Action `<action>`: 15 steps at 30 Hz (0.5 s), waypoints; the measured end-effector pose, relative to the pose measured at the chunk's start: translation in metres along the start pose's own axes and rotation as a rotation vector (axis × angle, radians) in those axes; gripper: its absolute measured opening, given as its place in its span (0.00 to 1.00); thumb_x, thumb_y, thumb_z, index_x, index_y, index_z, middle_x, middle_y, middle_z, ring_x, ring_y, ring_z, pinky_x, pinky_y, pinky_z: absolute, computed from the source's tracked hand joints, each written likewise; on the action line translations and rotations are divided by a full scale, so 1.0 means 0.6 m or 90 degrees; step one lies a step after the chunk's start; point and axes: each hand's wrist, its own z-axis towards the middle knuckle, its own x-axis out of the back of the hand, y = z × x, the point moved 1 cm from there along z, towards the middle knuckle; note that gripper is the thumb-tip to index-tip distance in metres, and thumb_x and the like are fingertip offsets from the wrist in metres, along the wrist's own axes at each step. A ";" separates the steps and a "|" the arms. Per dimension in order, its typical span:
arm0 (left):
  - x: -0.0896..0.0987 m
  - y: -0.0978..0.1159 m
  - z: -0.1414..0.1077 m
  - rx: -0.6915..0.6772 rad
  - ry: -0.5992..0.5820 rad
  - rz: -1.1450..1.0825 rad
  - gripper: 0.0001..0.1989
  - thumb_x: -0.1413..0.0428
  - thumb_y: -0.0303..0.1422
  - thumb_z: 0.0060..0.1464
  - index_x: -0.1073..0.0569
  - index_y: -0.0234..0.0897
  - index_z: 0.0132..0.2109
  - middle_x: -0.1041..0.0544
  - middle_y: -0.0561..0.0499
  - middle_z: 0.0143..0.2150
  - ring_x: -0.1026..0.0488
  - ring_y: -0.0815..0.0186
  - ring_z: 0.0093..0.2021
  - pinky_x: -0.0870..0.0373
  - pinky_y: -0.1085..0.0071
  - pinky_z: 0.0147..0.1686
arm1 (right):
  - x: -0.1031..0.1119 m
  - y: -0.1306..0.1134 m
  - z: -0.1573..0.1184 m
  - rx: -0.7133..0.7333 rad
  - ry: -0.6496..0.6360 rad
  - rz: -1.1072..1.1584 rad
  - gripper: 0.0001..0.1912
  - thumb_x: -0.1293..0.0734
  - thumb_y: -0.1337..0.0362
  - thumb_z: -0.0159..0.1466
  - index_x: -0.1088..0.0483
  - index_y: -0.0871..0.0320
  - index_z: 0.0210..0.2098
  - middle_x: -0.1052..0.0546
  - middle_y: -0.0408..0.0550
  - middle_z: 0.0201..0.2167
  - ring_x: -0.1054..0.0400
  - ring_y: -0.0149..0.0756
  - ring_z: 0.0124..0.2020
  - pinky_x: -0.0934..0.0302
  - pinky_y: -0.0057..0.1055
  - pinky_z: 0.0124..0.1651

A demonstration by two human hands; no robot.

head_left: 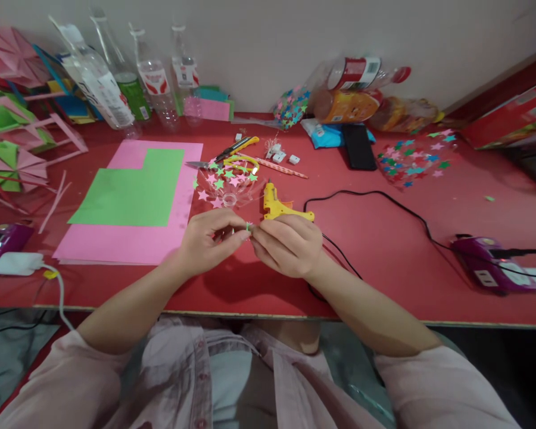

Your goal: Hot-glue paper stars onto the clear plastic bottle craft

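Observation:
My left hand [209, 241] and my right hand [290, 245] meet above the table's front part, their fingertips pinched together. Between them shows a small green paper piece [248, 227], mostly hidden by the fingers; its exact shape is too small to make out. Just beyond my right hand lies a yellow hot glue gun [274, 204], its nozzle pointing away from me. Behind my left hand rests a clear cut plastic bottle piece [230, 198] with pink and green paper stars stuck on it. Yellow-handled scissors [241, 162] lie behind that.
Green paper [129, 193] overlaps pink sheets [116, 247] at left. Plastic bottles [156, 83] and paper models [13, 119] stand at the back left. A black phone [358, 148] and another star-covered plastic piece [417, 159] lie at right. A black cable [379, 193] runs to a purple power strip [491, 262].

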 end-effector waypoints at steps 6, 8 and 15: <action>-0.001 0.000 -0.002 -0.034 0.007 0.010 0.06 0.48 0.24 0.53 0.29 0.36 0.31 0.30 0.55 0.23 0.38 0.74 0.22 0.40 0.77 0.24 | 0.001 0.006 0.003 -0.188 -0.008 0.176 0.05 0.34 0.68 0.62 0.30 0.56 0.38 0.25 0.47 0.33 0.31 0.32 0.35 0.35 0.30 0.37; -0.003 0.000 -0.002 -0.062 0.005 0.027 0.06 0.48 0.24 0.53 0.29 0.36 0.31 0.31 0.55 0.22 0.38 0.74 0.22 0.40 0.77 0.24 | -0.002 0.006 0.003 -0.245 -0.017 0.259 0.02 0.34 0.68 0.61 0.31 0.56 0.35 0.26 0.47 0.33 0.31 0.33 0.35 0.35 0.32 0.37; 0.001 -0.001 -0.001 -0.092 -0.009 0.075 0.07 0.49 0.23 0.52 0.31 0.36 0.29 0.34 0.57 0.21 0.40 0.75 0.21 0.42 0.77 0.23 | -0.001 0.029 -0.003 -0.239 -0.135 0.351 0.03 0.37 0.67 0.64 0.32 0.56 0.33 0.25 0.46 0.32 0.32 0.33 0.35 0.36 0.31 0.39</action>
